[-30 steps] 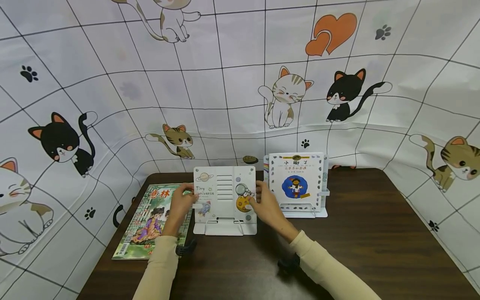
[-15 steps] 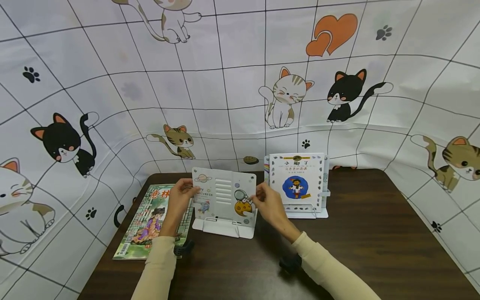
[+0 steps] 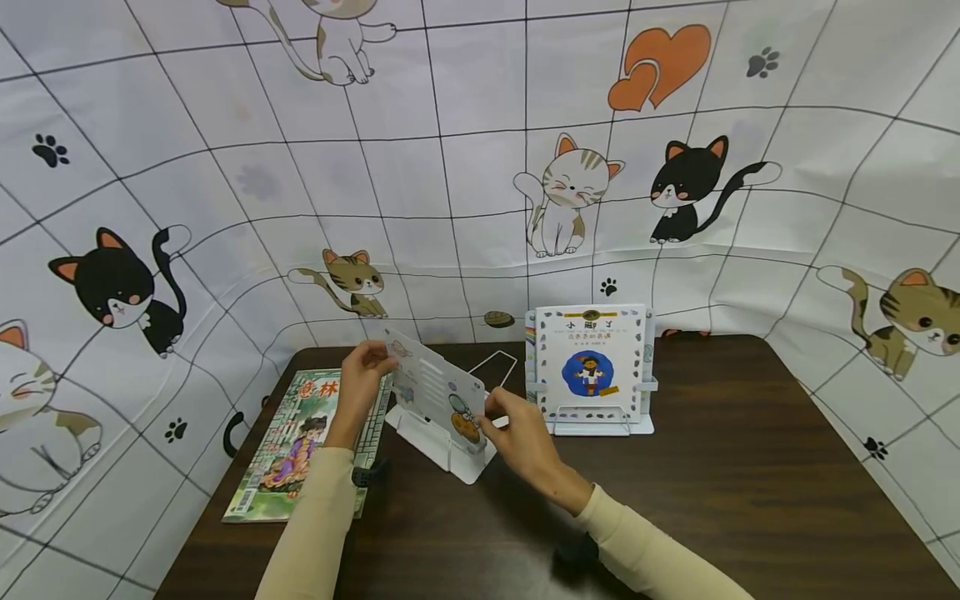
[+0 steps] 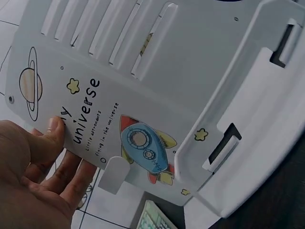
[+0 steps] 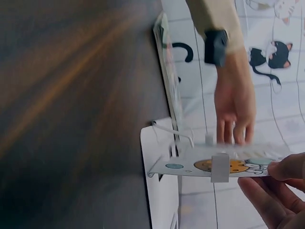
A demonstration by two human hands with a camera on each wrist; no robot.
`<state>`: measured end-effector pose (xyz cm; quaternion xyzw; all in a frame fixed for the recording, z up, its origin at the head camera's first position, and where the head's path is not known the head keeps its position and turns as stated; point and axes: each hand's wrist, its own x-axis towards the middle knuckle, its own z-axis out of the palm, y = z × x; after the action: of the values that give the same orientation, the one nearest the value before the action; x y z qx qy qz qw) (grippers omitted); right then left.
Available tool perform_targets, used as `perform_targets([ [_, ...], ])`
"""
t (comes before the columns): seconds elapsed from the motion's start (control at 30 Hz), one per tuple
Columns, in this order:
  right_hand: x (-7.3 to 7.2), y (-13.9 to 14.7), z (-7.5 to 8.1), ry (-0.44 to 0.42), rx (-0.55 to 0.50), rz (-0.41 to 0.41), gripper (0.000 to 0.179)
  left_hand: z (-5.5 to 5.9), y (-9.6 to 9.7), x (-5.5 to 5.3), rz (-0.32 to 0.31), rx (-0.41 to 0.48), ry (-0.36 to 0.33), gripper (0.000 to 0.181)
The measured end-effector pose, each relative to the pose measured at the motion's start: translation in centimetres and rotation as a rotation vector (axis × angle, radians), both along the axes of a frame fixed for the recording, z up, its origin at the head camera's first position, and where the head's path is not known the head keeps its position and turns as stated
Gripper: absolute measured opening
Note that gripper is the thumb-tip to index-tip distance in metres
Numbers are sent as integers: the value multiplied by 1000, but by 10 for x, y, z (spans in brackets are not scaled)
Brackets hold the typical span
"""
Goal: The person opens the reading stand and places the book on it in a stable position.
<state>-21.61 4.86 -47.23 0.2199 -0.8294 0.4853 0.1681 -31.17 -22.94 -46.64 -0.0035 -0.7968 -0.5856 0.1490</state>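
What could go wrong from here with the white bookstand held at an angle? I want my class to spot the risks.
1. The left grip and right grip pinch the white bookstand only by its side edges, so it might slip or tip.
2. Its rear wire prop sticks out towards the second bookstand; a wide swing could knock that or its picture book.
3. Its base appears close to the magazine and may snag it.

I get a bright head view but a dimmer right-wrist one, glare streaking the tabletop [image 5: 81, 114] toward ten o'clock.
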Motion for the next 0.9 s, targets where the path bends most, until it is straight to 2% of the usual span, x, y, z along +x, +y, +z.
perform_targets([
  [0.27, 6, -24, -3, 42, -2, 86, 20, 2, 1, -21, -64, 19, -25, 33],
  [0.47, 2, -39, -2, 11, 34, 132, 21, 3, 3, -38, -117, -3, -34, 35],
  [0.63, -2, -49, -2, 48, 74, 156, 21, 9, 9, -47, -192, 14, -58, 39],
  [0.73, -4, -54, -2, 78, 116, 158, 21, 11, 13, -51, -231, -6, -48, 39],
  [0.9, -8, -61, 0, 109, 178, 148, 23, 12, 19, -60, -259, -74, -51, 38],
])
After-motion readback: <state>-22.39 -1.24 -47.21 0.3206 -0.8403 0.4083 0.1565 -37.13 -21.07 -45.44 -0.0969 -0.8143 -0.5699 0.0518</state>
